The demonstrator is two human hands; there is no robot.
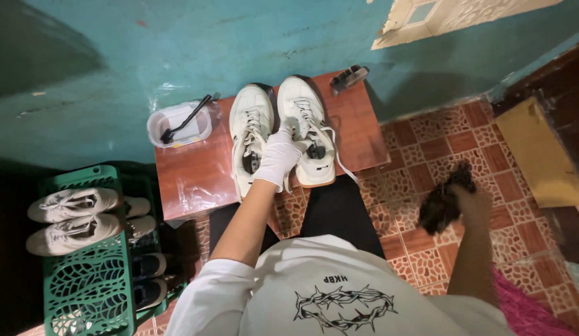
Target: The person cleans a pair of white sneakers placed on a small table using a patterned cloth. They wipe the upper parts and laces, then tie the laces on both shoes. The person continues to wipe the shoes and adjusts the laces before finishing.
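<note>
Two white sneakers stand side by side on a low reddish-brown table (196, 168), toes toward the teal wall. My left hand (278, 155), in a white glove, rests on the opening of the right sneaker (309, 124), between it and the left sneaker (251, 134). A loose white lace trails off the right sneaker toward the table edge. My right hand (466, 199) hangs over the tiled floor at the right, closed around a dark, blurred cloth-like bundle (443, 198).
A clear plastic tub (177, 124) with a black brush in it sits at the table's far left corner. A dark brush (349, 77) lies at the far right corner. A green plastic shoe rack (84, 274) at the left holds beige sneakers and dark shoes. Patterned floor tiles lie to the right.
</note>
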